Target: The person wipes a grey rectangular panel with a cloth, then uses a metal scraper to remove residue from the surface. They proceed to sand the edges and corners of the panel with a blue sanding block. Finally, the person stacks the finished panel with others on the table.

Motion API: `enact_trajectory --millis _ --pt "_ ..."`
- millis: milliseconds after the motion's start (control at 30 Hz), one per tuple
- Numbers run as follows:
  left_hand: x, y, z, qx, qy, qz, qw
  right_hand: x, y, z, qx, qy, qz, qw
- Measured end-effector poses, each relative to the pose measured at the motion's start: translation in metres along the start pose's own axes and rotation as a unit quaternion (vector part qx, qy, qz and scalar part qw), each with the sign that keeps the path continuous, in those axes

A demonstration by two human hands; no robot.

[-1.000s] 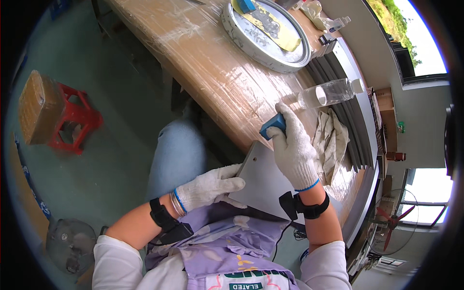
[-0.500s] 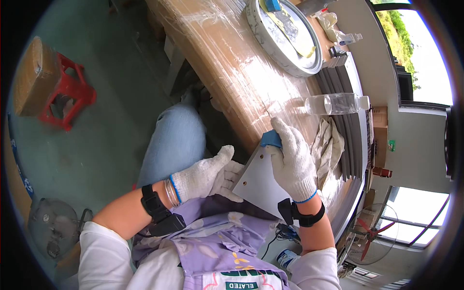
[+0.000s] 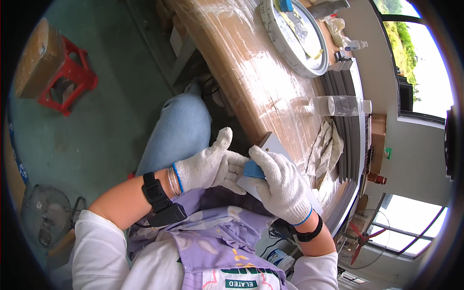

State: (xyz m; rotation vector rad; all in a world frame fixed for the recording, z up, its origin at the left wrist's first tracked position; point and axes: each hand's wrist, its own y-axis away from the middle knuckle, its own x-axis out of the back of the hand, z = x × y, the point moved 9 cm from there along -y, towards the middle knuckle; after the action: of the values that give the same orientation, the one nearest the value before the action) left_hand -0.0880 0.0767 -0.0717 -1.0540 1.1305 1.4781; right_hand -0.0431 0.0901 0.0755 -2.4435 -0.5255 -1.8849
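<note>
A flat grey panel (image 3: 274, 145) with a small hole at its far end lies tilted between my lap and the table edge. My right hand (image 3: 284, 186), in a white knitted glove, is closed on a small blue block (image 3: 253, 169) and presses it to the panel's left edge. My left hand (image 3: 209, 166), gloved too, is by that same edge with its thumb raised and fingers spread. Its fingertips are close to the panel's near left corner; whether they bear its weight cannot be made out.
The wrapped table (image 3: 232, 53) holds a round white lid-like tray (image 3: 270, 38), a clear bottle (image 3: 338, 105), a crumpled cloth (image 3: 326, 150) and stacked grey panels (image 3: 340, 87). A red stool (image 3: 72, 72) bearing a carton (image 3: 38, 58) stands on the floor at left. Fans (image 3: 361, 237) stand at both sides.
My right hand has slid the blue block toward me along the panel's left edge, uncovering the far end. My left hand has stayed nearly in place.
</note>
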Motion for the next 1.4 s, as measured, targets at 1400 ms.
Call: enact_trajectory --millis 1400 --pt "0.001 -0.002 0.0 -0.025 -0.057 -0.011 0.998 -0.038 0.095 -0.033 -0.093 0.056 0.313 0.943"
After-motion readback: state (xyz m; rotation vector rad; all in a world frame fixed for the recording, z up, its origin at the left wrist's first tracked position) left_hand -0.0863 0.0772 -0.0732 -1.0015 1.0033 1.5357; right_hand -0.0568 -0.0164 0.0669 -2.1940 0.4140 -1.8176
